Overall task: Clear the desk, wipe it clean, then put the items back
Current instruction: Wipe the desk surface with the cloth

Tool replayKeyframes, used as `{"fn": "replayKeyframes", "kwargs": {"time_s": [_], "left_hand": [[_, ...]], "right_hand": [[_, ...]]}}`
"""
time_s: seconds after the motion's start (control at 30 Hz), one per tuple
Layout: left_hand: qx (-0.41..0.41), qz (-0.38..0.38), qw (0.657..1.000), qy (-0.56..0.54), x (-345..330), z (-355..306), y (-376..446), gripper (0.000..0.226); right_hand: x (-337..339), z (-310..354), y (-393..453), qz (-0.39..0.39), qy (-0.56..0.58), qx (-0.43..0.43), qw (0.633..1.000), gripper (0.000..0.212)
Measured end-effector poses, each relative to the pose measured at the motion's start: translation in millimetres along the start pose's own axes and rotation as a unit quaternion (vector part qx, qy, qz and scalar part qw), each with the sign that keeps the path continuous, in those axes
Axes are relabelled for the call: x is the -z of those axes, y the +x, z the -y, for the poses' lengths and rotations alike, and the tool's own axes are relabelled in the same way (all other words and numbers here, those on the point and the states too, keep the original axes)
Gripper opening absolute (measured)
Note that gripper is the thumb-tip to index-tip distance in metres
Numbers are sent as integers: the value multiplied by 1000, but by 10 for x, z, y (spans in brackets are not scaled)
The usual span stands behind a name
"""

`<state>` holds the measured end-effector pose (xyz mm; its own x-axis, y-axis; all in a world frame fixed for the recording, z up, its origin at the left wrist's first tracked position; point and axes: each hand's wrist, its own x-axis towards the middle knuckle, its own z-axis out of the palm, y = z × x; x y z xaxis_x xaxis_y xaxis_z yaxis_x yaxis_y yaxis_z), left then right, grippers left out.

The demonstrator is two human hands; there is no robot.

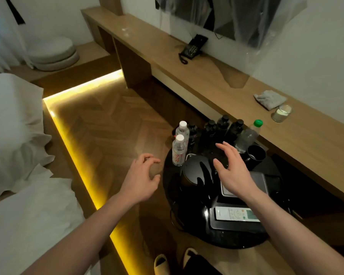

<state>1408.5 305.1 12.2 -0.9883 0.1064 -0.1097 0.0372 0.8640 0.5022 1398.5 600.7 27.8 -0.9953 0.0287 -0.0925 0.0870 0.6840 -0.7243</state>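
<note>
With both hands, left [142, 173] and right [233, 171], spread and gripping nothing above the kettle [195, 173], you risked toppling the crowded water bottles [179, 150] beside it.

Long wooden desk [216, 76] along the wall, bearing a black telephone [193, 49], a crumpled grey cloth [270, 99] and, just beside the cloth, a glass [282, 113]. Round black table [236, 240] in front of the desk, bearing two white-capped bottles [180, 143], several dark bottles [222, 126], a green-capped bottle [248, 135], a black mug [255, 154], a black kettle [195, 173] and a tray [236, 226] with a white remote [236, 214]. Herringbone wood floor [107, 126] beneath both.
</note>
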Motion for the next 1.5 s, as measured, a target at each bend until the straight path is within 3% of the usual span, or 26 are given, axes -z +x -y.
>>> {"fn": "replayKeyframes", "kwargs": {"time_s": [0.6,1.17,1.5], "left_hand": [[-3,-47,998,46,1051,517,814,63],[-80,-29,994,65,2479,2093,2255,71],[-101,12,993,56,2694,2506,2763,74]], "right_hand": [[-3,1144,927,109,-69,87,988,59],[-1220,2847,2096,104,-98,40,989,62],[-1588,3142,2566,140,-106,-16,984,69]]}}
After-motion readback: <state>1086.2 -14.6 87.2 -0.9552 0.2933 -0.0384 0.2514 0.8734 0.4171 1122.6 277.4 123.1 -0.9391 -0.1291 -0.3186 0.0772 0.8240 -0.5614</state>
